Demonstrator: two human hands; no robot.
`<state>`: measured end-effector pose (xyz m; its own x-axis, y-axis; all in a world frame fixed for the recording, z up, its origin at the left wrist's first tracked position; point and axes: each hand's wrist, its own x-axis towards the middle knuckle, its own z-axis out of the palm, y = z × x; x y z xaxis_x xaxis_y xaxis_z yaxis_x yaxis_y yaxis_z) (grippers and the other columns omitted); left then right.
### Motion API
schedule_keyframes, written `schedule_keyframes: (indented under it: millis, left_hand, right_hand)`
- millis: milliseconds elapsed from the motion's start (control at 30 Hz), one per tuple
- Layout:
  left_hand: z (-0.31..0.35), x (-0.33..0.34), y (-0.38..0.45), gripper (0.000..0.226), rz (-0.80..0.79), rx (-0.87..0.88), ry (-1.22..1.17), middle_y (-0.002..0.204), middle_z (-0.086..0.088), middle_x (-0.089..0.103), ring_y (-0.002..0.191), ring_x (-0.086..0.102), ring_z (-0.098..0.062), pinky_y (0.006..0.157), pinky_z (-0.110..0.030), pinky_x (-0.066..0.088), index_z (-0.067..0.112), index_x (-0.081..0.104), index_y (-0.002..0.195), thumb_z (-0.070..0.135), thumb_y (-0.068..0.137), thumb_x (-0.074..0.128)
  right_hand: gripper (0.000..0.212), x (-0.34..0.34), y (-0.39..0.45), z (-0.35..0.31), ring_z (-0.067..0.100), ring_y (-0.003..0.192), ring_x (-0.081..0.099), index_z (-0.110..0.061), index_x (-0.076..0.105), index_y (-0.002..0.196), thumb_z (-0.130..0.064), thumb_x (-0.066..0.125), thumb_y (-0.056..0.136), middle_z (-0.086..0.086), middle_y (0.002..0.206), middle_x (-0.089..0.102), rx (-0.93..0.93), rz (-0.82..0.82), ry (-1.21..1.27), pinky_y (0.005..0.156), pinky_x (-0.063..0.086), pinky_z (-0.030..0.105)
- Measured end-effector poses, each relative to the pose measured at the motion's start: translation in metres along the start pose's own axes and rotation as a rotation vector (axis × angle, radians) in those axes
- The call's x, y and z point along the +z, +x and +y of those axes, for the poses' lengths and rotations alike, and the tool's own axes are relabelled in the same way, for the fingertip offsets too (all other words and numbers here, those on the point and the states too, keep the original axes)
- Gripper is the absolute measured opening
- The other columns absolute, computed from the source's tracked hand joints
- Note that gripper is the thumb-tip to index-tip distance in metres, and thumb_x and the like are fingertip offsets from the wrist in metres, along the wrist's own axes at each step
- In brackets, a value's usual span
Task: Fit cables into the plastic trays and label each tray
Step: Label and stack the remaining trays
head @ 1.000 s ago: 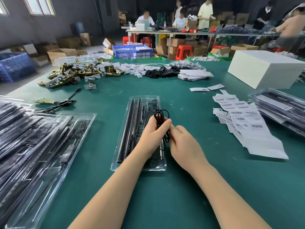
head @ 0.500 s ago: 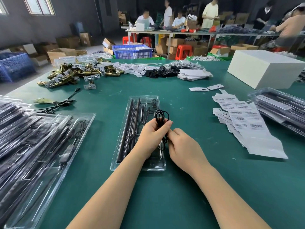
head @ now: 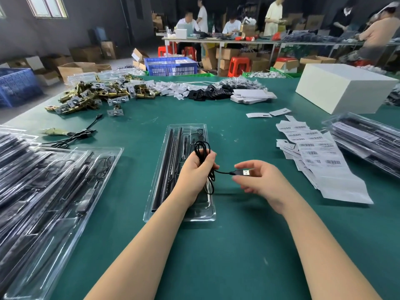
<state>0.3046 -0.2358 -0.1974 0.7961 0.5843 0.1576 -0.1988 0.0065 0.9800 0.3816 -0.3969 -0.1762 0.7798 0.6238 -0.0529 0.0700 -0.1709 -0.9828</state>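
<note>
Green counter [head: 238, 245] in a dim workshop. Above the clear tray [head: 159, 185], the left hand [head: 194, 172] grips a coiled black cable [head: 202, 148]; right of it, the right hand [head: 259, 180] pinches its USB plug [head: 243, 172]. Barcode labels [head: 313, 152] lie farther right.

Both bare forearms reach forward from the bottom edge. Left hand [head: 195, 172] is curled into a loose fist, knuckles up, fingers [head: 211, 156] wrapped round what it holds. Right hand [head: 263, 180] sits just beside it, palm turned left, thumb and fingers only half bent, tips near each other.
</note>
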Motion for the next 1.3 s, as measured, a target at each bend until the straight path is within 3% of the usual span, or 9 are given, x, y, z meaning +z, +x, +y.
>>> schedule_keyframes:
  millis: [167,300,500,600,667,833,1100,1200,1300]
  left_hand:
    - [0.005,0.002,-0.004,0.008,-0.072,0.053,0.141,0.068,0.012,0.059,0.067,0.059,-0.003,0.07,-0.014,0.045,0.023,0.058,0.092,0.019,0.098,0.055]
    - [0.008,0.004,-0.008,0.007,-0.117,0.087,0.26,0.078,0.012,0.06,0.063,0.059,0.005,0.062,-0.006,0.042,0.028,0.058,0.093,0.024,0.098,0.053]
    - [0.009,0.005,-0.013,0.01,-0.184,0.128,0.398,0.087,0.006,0.067,0.078,0.063,-0.013,0.08,-0.036,0.053,0.039,0.055,0.093,0.048,0.088,0.054]
    - [0.01,0.005,-0.014,0.012,-0.203,0.149,0.45,0.083,0.008,0.064,0.078,0.061,-0.017,0.077,-0.034,0.051,0.051,0.053,0.089,0.058,0.08,0.052]
    - [0.01,0.004,-0.015,0.013,-0.225,0.153,0.427,0.077,0.014,0.058,0.072,0.056,-0.011,0.071,-0.026,0.048,0.044,0.054,0.092,0.052,0.082,0.054]
    - [0.009,0.005,-0.016,0.013,-0.235,0.201,0.44,0.088,-0.001,0.059,0.075,0.052,-0.012,0.073,-0.029,0.046,0.021,0.053,0.097,0.033,0.093,0.053]
    - [0.011,0.005,-0.02,0.007,-0.257,0.217,0.602,0.104,-0.001,0.065,0.095,0.062,-0.021,0.083,-0.046,0.05,0.023,0.045,0.101,0.017,0.097,0.044]
    - [0.014,0.009,-0.023,0.019,-0.281,0.265,0.689,0.111,0.0,0.063,0.1,0.061,-0.023,0.085,-0.043,0.05,0.017,0.047,0.114,0.014,0.096,0.043]
    - [0.015,0.012,-0.024,0.023,-0.285,0.327,0.724,0.116,0.0,0.061,0.103,0.06,-0.02,0.084,-0.034,0.047,0.014,0.05,0.121,0.019,0.099,0.046]
  right_hand:
    - [0.022,0.01,0.0,-0.002,0.013,0.068,0.067,-0.019,0.071,0.101,-0.004,0.071,0.084,-0.005,0.075,0.067,-0.018,0.083,0.322,0.068,0.056,0.022]
    - [0.034,0.029,-0.001,-0.003,0.013,0.068,0.07,-0.03,0.065,0.109,-0.004,0.069,0.087,-0.009,0.071,0.068,-0.167,0.216,0.266,0.064,0.055,0.02]
    - [0.022,0.042,-0.005,-0.003,0.006,0.069,0.07,-0.022,0.072,0.099,-0.003,0.066,0.089,-0.006,0.079,0.074,-0.264,0.286,0.259,0.066,0.053,0.016]
    - [0.023,0.041,-0.006,-0.003,-0.002,0.073,0.067,-0.028,0.073,0.09,-0.007,0.067,0.089,-0.014,0.081,0.075,-0.284,0.311,0.206,0.069,0.051,0.013]
    - [0.022,0.041,-0.006,-0.003,-0.001,0.075,0.067,-0.03,0.074,0.088,-0.009,0.067,0.089,-0.014,0.083,0.075,-0.274,0.318,0.205,0.068,0.053,0.015]
    - [0.027,0.043,-0.008,-0.003,0.003,0.083,0.07,-0.031,0.074,0.093,-0.005,0.067,0.088,-0.011,0.088,0.075,-0.331,0.284,0.165,0.076,0.054,0.016]
    - [0.026,0.046,-0.008,-0.003,0.0,0.079,0.067,-0.033,0.07,0.103,-0.023,0.078,0.08,-0.016,0.081,0.073,-0.332,0.291,0.095,0.072,0.049,0.01]
    - [0.033,0.045,-0.009,-0.002,0.004,0.078,0.065,-0.028,0.071,0.11,-0.031,0.079,0.078,-0.01,0.086,0.072,-0.329,0.342,-0.069,0.075,0.049,0.013]
    - [0.015,0.042,-0.011,-0.007,0.005,0.067,0.058,-0.037,0.07,0.091,-0.031,0.078,0.08,-0.01,0.073,0.068,-0.385,0.367,-0.15,0.065,0.044,0.01]
